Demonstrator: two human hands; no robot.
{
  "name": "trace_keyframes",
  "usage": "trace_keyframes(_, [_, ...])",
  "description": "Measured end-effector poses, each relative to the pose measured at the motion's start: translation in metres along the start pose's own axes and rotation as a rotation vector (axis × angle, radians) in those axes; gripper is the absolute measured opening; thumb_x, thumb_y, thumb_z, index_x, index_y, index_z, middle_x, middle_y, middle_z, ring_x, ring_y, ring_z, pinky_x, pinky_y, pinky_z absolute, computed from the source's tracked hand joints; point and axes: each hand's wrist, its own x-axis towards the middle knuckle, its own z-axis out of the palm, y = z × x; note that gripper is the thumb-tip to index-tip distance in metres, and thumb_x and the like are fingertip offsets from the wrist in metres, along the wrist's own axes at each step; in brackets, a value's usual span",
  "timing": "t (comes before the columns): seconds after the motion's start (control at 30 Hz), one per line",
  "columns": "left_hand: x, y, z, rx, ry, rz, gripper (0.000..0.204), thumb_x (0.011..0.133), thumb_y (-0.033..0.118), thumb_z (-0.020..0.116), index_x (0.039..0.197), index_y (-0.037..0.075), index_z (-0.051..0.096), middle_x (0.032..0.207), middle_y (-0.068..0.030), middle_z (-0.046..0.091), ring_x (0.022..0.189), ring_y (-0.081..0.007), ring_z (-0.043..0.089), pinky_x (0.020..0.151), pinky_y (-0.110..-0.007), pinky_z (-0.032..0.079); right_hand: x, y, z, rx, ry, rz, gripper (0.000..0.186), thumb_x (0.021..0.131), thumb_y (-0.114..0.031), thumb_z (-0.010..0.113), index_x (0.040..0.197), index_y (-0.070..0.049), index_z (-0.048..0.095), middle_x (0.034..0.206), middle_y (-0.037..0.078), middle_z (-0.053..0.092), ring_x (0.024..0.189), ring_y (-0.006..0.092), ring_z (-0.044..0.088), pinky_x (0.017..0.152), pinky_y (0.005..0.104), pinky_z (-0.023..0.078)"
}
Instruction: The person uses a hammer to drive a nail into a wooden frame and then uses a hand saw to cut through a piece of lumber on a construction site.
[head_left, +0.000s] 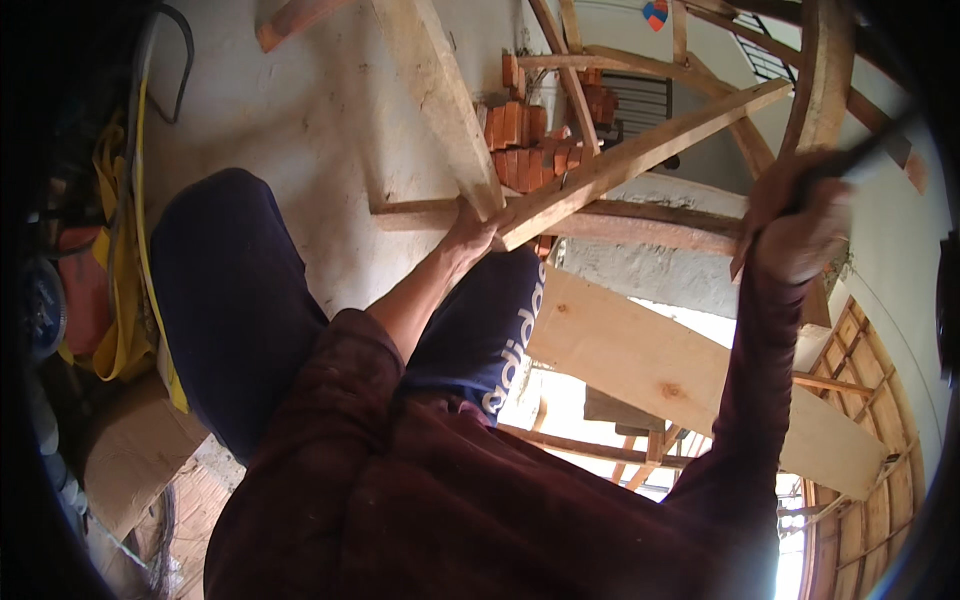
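My left hand [470, 238] is closed round the joint where several timbers meet, just beyond my knee. One wooden beam [600, 178] slants from that joint up to the right. Another timber [440, 95] runs from the joint to the top of the view, and a darker crosspiece [650, 225] passes behind. Raised at the right, my right hand [805, 220] is smeared by motion and wrapped round the handle of a dark tool [860, 155]. The tool's far end fades into the dark rim, so its kind does not show.
Orange bricks [530, 150] are stacked behind the timbers. A pale wooden board [640, 350] slopes down to the right beside my knee. At the left lie yellow straps [115, 300] and a cardboard piece [140, 450]. An upright timber [822, 80] stands near my right hand.
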Motion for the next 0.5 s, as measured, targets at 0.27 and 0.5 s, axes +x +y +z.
trace_keyframes(0.27, [-0.007,0.007,0.006,-0.038,-0.005,0.099,0.125,0.069,0.038,0.084,0.148,0.002,-0.005,0.145,-0.024,0.026,0.137,-0.0318,0.029,0.112,-0.039,0.033,-0.108,0.058,-0.004,-0.88,-0.895,0.706,0.028,0.098,-0.024,0.046,0.106,0.0,0.058,0.086,0.027,0.062,0.091,0.0473,0.059,0.082,0.0491,0.046])
trace_keyframes(0.5, [0.011,-0.001,-0.017,0.074,0.045,0.006,0.129,0.067,0.051,0.083,0.146,-0.001,-0.005,0.144,-0.0243,0.026,0.137,-0.032,0.029,0.113,-0.041,0.033,0.007,-0.022,0.029,-0.043,0.0,0.073,0.057,0.092,-0.065,0.039,0.087,-0.009,0.049,0.062,0.004,0.046,0.049,0.0159,0.042,0.046,0.0313,0.033])
